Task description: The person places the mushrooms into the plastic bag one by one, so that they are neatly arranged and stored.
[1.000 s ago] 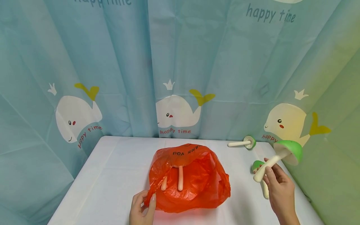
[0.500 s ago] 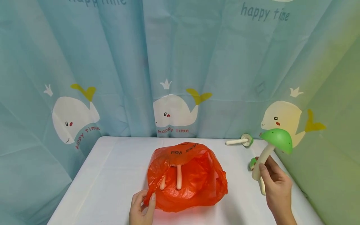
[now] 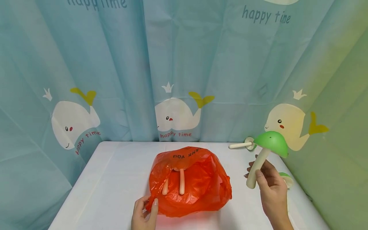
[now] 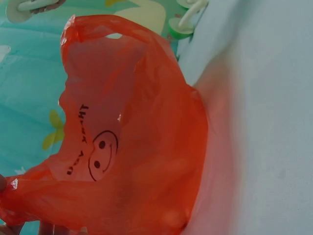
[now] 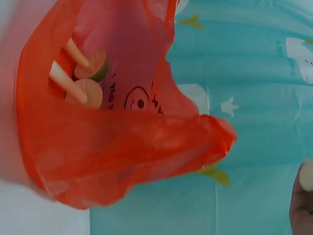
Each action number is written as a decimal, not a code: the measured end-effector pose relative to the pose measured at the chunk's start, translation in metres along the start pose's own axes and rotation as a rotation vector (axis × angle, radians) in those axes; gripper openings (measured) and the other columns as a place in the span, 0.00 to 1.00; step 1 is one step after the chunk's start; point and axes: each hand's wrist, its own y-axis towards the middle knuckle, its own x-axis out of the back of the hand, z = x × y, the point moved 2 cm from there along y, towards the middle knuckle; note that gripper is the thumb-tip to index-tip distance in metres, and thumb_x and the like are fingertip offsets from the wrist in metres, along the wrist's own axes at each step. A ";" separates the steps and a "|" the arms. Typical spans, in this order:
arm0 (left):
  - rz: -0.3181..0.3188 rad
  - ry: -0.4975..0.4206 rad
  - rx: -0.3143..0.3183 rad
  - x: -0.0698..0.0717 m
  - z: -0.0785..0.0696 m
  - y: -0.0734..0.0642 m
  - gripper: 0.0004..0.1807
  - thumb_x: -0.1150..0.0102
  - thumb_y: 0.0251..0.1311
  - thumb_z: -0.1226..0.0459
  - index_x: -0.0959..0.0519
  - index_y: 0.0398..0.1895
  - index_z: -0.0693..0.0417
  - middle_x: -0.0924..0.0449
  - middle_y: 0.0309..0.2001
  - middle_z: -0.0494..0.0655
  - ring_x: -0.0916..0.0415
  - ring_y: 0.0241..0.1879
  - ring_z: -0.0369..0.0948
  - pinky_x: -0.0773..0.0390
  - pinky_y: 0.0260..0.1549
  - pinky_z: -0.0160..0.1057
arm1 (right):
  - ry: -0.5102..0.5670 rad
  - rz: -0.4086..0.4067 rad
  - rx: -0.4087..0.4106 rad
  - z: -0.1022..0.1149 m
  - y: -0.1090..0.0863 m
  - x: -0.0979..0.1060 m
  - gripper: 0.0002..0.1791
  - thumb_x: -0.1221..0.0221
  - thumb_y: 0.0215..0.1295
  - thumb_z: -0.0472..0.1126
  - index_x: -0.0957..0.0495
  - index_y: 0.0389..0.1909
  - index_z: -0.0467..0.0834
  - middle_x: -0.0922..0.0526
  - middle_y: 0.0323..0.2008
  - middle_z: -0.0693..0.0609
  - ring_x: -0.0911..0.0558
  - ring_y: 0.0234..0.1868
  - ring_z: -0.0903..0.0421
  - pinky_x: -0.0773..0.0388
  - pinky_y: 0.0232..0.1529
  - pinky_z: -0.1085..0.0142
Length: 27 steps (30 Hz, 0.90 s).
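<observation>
Head view, and at the table's (image 3: 115,179) near edge, left of centre, the red bag (image 3: 198,206) is being pinched at its rim by the left hand (image 3: 145,212), unchanged over the last second; its mouth is held wide. Inside, two mushrooms (image 3: 182,182) are lodged, stems pointed towards the near edge. By the far edge, close to the far right corner, the lying mushroom (image 3: 241,145) is left untouched. And now the change: the held mushroom (image 3: 270,143), its stem grasped between thumb and fingers of the right hand (image 3: 271,188), has been turned cap-up and carried leftward, so it is brought nearer the bag, though it is not yet in. Near the right edge, the last mushroom (image 3: 288,180) is partly hidden by that hand. On to materials: the bag is made of thin, crinkled, translucent plastic, printed with lettering; the held cap is smoothly domed and green, its cream stem gently curved.
</observation>
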 end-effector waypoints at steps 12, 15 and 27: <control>0.003 -0.004 0.040 -0.001 0.001 0.000 0.13 0.40 0.60 0.65 0.21 0.40 0.69 0.28 0.44 0.56 0.33 0.39 0.43 0.26 0.32 0.38 | -0.045 0.042 -0.064 -0.005 -0.007 -0.022 0.14 0.59 0.70 0.24 0.31 0.53 0.27 0.22 0.36 0.49 0.23 0.31 0.57 0.24 0.32 0.70; -0.016 0.014 0.023 -0.001 0.001 0.000 0.13 0.40 0.60 0.65 0.21 0.40 0.69 0.27 0.44 0.55 0.32 0.38 0.42 0.26 0.31 0.35 | -0.102 0.064 -0.084 -0.007 -0.009 -0.025 0.13 0.56 0.68 0.23 0.31 0.52 0.24 0.21 0.35 0.50 0.21 0.32 0.57 0.22 0.33 0.68; -0.020 0.018 -0.011 0.001 -0.003 -0.001 0.10 0.40 0.61 0.65 0.22 0.40 0.66 0.29 0.40 0.53 0.31 0.37 0.42 0.25 0.32 0.41 | -0.066 0.319 0.002 -0.013 -0.010 -0.047 0.20 0.53 0.62 0.17 0.32 0.55 0.27 0.24 0.43 0.45 0.18 0.39 0.51 0.20 0.36 0.63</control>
